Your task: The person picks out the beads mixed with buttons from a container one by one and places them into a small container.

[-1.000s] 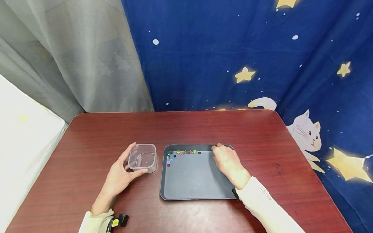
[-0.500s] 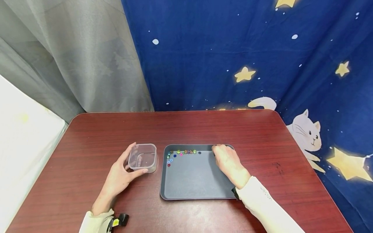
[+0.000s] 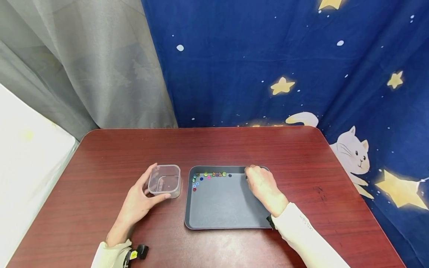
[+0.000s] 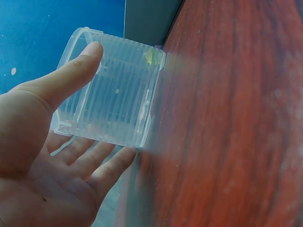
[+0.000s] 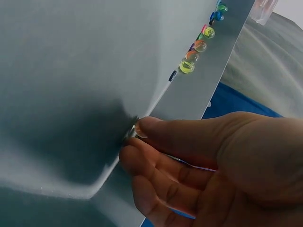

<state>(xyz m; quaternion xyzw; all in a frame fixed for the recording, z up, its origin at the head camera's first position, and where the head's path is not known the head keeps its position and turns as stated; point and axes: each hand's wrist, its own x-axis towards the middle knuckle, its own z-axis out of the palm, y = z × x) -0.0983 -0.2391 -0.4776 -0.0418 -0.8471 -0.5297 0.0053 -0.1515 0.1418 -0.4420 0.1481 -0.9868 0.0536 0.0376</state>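
Observation:
My left hand (image 3: 136,203) grips a clear square plastic box (image 3: 164,182), which stands on the table left of the tray. In the left wrist view the thumb lies along one side and the fingers on the other. My right hand (image 3: 263,188) is at the far right part of the grey tray (image 3: 219,212). Between its thumb and index finger it pinches a small clear glass marble (image 5: 140,131), close to the tray's far wall. Along that wall lies a row of swirled glass marbles (image 5: 187,66). A dark button (image 3: 229,175) lies nearest the right hand.
Light blue buttons (image 3: 194,186) and a red button (image 3: 194,190) lie in the tray's far left corner area. The tray sits on a dark red wooden table (image 3: 221,147). Behind it hang a grey curtain (image 3: 124,74) and a blue star curtain (image 3: 228,74).
Almost nothing moves. The right hand stays at the far wall with slight finger shifts, and the left hand keeps its hold on the box.

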